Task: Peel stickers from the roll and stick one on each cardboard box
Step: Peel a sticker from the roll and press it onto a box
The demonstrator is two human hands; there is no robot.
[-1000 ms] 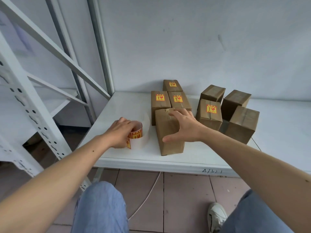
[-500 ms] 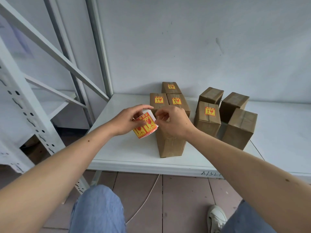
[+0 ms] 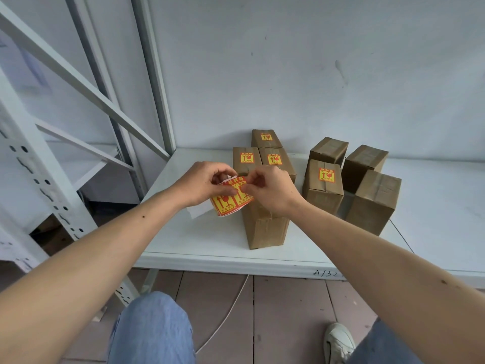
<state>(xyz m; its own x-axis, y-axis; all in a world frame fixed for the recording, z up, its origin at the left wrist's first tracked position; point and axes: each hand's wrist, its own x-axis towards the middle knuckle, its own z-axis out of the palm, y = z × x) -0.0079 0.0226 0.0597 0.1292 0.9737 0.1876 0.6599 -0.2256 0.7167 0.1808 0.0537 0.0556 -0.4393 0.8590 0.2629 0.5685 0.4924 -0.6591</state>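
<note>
My left hand (image 3: 202, 183) grips the roll of red and yellow stickers (image 3: 229, 203), lifted above the white shelf (image 3: 204, 240). My right hand (image 3: 270, 190) pinches a sticker at the roll's top edge with thumb and forefinger. Right under my right hand stands a plain cardboard box (image 3: 265, 229) near the shelf's front. Behind it three boxes (image 3: 246, 160) carry stickers on top. To the right, one stickered box (image 3: 324, 185) stands among three plain boxes (image 3: 372, 200).
A white metal rack with slanted braces (image 3: 78, 82) rises on the left. The white wall (image 3: 315, 74) closes the back. Below the shelf edge are floor tiles, a white cable (image 3: 225, 313), my knees and a white shoe (image 3: 337, 342).
My left hand has raised the roll from the shelf to chest height. My right hand has left the front box's top and come onto the roll, pinching a sticker.
</note>
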